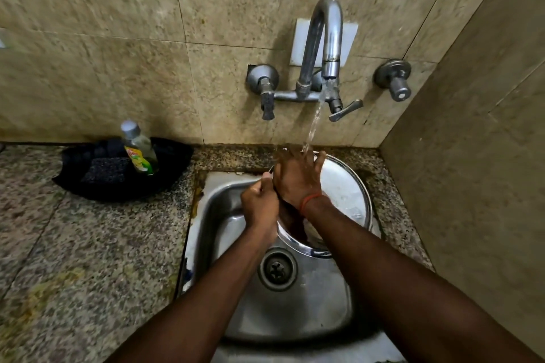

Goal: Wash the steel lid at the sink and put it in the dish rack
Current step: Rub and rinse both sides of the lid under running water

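Two hands, left hand [261, 203] gripping steel lid [345, 194], right hand [298, 177] rubbing

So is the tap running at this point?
On. A stream of water falls from the tap onto the right hand, which is spread on the steel lid.

The right hand [298, 177] and wrist cover the left-centre of the lid [348, 186], hiding its handle, while the left hand [261, 205] masks the rim it grips at centre frame. Both forearms run out of the bottom edge, and the sink [224, 203] is cut off there too. At left, the bottle [138, 147] label is too blurred to read.
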